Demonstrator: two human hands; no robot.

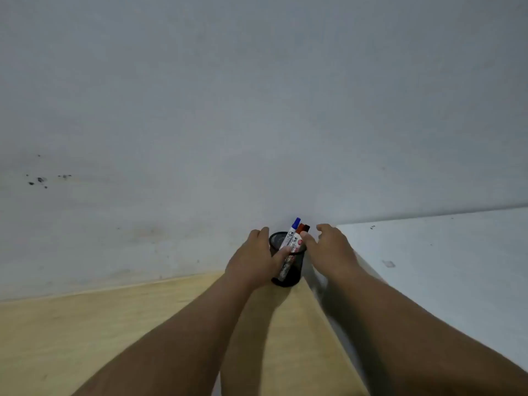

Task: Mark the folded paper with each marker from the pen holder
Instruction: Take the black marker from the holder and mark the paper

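A black mesh pen holder stands in the far corner of the wooden table, against the wall. Three markers stick up out of it: a blue-capped marker, a red-capped marker and a dark-capped marker. My left hand is wrapped around the holder's left side, thumb across its front. My right hand reaches in from the right, fingers spread, thumb touching the markers' barrels. No folded paper is in view.
A grey-white wall fills the upper view, with dark specks at the left. A second white wall or panel runs along the table's right edge, closing the corner.
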